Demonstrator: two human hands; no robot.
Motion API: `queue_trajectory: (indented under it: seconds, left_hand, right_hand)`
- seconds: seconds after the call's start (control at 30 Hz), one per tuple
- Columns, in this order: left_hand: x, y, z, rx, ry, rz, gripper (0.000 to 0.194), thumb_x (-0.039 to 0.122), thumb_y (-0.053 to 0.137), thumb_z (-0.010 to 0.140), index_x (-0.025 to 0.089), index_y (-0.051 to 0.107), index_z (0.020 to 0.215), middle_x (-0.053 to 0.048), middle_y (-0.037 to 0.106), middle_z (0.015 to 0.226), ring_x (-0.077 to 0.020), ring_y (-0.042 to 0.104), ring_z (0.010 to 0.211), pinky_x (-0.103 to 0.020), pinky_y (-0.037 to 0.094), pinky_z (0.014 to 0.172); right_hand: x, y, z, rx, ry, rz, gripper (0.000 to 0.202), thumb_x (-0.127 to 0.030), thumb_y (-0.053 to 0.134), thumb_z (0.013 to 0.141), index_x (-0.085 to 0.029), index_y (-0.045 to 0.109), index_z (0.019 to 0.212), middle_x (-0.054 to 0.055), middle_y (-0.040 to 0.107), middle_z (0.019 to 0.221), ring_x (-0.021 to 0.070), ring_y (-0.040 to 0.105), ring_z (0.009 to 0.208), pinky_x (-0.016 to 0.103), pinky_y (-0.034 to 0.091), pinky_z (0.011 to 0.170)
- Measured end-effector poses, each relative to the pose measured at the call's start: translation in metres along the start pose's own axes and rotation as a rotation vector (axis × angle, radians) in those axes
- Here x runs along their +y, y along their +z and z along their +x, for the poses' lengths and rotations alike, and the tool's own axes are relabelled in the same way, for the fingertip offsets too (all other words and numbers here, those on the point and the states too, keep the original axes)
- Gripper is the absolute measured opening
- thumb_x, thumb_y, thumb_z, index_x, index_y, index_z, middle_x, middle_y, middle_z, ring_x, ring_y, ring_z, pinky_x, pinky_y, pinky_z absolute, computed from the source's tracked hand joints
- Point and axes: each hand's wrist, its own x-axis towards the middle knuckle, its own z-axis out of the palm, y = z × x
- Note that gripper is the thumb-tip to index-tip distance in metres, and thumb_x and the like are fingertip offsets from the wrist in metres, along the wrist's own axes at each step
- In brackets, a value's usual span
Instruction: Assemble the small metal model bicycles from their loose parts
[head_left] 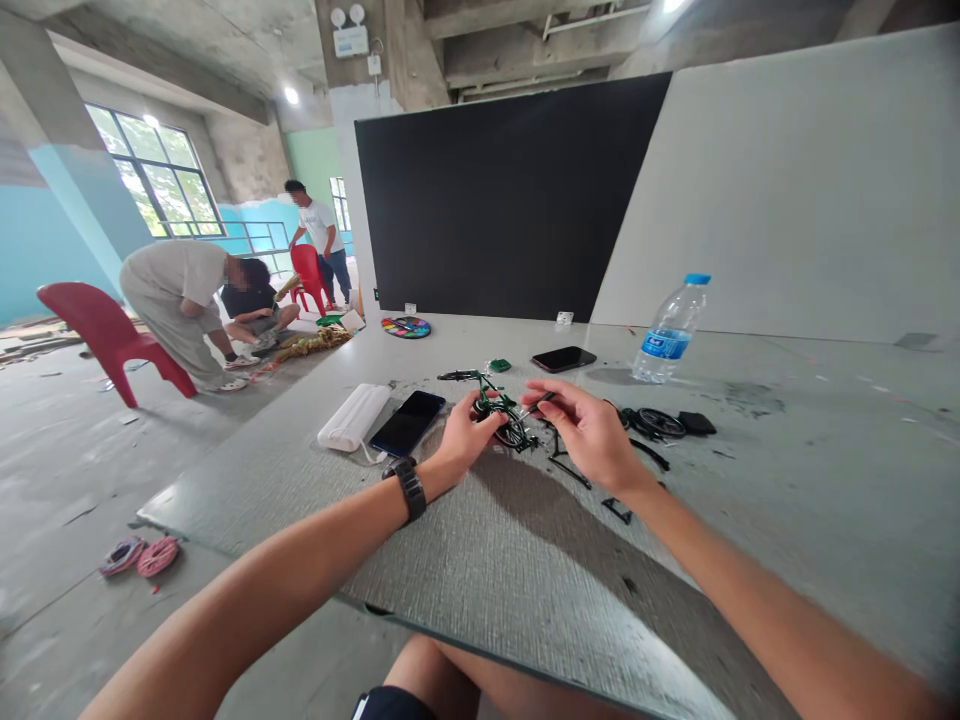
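My left hand (469, 435), with a black watch on its wrist, grips a small dark-green model bicycle (510, 428) just above the table. Right beside it, my right hand (581, 425) is closed in a pinch around a small dark part (541, 402) whose kind I cannot make out. This part is close to the bicycle's wheel end; whether they touch is unclear. To the right of my right hand lie a loose model wheel (661, 424) and a small black piece (697, 424). Thin black frame-like parts (570, 470) and a small black bracket (617, 511) rest below my right hand.
A phone (409, 423) and a white power bank (354, 417) lie at left. Behind are another phone (564, 359), a green piece (499, 366), a colourful round palette (406, 327) and a water bottle (670, 335). Several people and red chairs (112, 335) are beyond the table.
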Motion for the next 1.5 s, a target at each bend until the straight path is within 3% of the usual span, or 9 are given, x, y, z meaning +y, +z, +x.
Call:
queue_trajectory:
  seconds: [0.1, 0.33, 0.47, 0.6, 0.7, 1.0, 1.2, 1.37, 1.5]
  left_hand:
    - [0.000, 0.000, 0.000, 0.005, -0.016, -0.026, 0.037, 0.017, 0.069, 0.081, 0.016, 0.061, 0.118, 0.001, 0.061, 0.075, -0.0081, 0.059, 0.059, -0.019, 0.052, 0.057]
    - [0.002, 0.001, -0.001, -0.017, -0.002, 0.053, 0.040, 0.016, 0.070, 0.080, 0.016, 0.063, 0.119, 0.000, 0.062, 0.074, -0.0087, 0.059, 0.057, -0.021, 0.052, 0.057]
    - [0.003, 0.001, -0.002, -0.035, -0.004, 0.044, 0.039, 0.015, 0.069, 0.080, 0.015, 0.063, 0.119, 0.000, 0.064, 0.077, -0.0089, 0.060, 0.059, -0.022, 0.054, 0.060]
    - [0.002, 0.000, -0.001, -0.025, -0.020, -0.008, 0.037, 0.015, 0.067, 0.082, 0.015, 0.062, 0.118, 0.000, 0.063, 0.075, -0.0086, 0.060, 0.060, -0.020, 0.052, 0.058]
    - [0.001, -0.001, -0.001, -0.005, -0.033, -0.033, 0.036, 0.015, 0.067, 0.082, 0.015, 0.062, 0.117, 0.000, 0.063, 0.076, -0.0081, 0.059, 0.059, -0.018, 0.050, 0.055]
    - [0.006, 0.001, -0.003, 0.008, -0.052, 0.000, 0.037, 0.012, 0.066, 0.082, 0.015, 0.062, 0.119, 0.001, 0.061, 0.073, -0.0084, 0.059, 0.057, -0.020, 0.051, 0.056]
    - [0.004, 0.001, -0.001, -0.021, -0.041, -0.020, 0.037, 0.016, 0.069, 0.080, 0.015, 0.061, 0.116, 0.000, 0.063, 0.075, -0.0090, 0.059, 0.058, -0.022, 0.052, 0.058]
    - [0.000, 0.000, 0.002, 0.009, -0.051, -0.080, 0.034, 0.014, 0.065, 0.082, 0.015, 0.061, 0.116, 0.000, 0.062, 0.075, -0.0089, 0.059, 0.061, -0.020, 0.052, 0.058]
    - [0.000, -0.001, 0.001, 0.007, -0.052, -0.063, 0.035, 0.013, 0.064, 0.082, 0.015, 0.061, 0.117, 0.001, 0.061, 0.073, -0.0084, 0.058, 0.059, -0.019, 0.051, 0.057]
  right_hand:
    - [0.001, -0.001, 0.000, -0.003, -0.005, -0.002, 0.041, -0.049, 0.056, 0.096, -0.019, 0.066, 0.122, 0.010, 0.075, 0.106, 0.0218, 0.073, 0.087, 0.042, 0.059, 0.088]
    - [-0.003, 0.001, -0.002, 0.126, -0.030, -0.183, 0.040, -0.059, 0.069, 0.084, -0.020, 0.070, 0.088, 0.006, 0.072, 0.075, 0.0201, 0.066, 0.066, 0.033, 0.054, 0.063]
    - [-0.005, 0.003, -0.005, 0.191, -0.061, -0.236, 0.039, -0.058, 0.064, 0.088, -0.021, 0.069, 0.097, 0.005, 0.072, 0.076, 0.0195, 0.066, 0.066, 0.033, 0.054, 0.065]
    - [-0.004, 0.003, -0.006, 0.096, -0.090, -0.197, 0.036, -0.050, 0.049, 0.100, -0.023, 0.067, 0.115, 0.007, 0.075, 0.093, 0.0199, 0.071, 0.076, 0.035, 0.056, 0.075]
    - [-0.001, 0.003, -0.005, 0.069, -0.085, -0.137, 0.037, -0.048, 0.048, 0.101, -0.022, 0.066, 0.120, 0.008, 0.076, 0.102, 0.0202, 0.072, 0.082, 0.037, 0.057, 0.081]
    - [-0.003, 0.005, -0.005, 0.143, -0.068, -0.205, 0.038, -0.060, 0.066, 0.086, -0.022, 0.061, 0.081, 0.005, 0.070, 0.073, 0.0184, 0.065, 0.063, 0.030, 0.052, 0.060]
    - [-0.006, 0.009, -0.006, 0.194, -0.090, -0.223, 0.035, -0.057, 0.059, 0.092, -0.023, 0.065, 0.097, 0.003, 0.071, 0.074, 0.0191, 0.067, 0.063, 0.033, 0.055, 0.065]
    - [0.000, 0.005, -0.005, 0.062, -0.101, -0.184, 0.039, -0.050, 0.046, 0.101, -0.024, 0.063, 0.123, 0.008, 0.075, 0.106, 0.0210, 0.072, 0.083, 0.037, 0.058, 0.080]
    - [0.003, 0.004, -0.004, 0.076, -0.091, -0.169, 0.035, -0.052, 0.052, 0.098, -0.022, 0.066, 0.110, 0.008, 0.076, 0.098, 0.0226, 0.072, 0.085, 0.037, 0.057, 0.081]
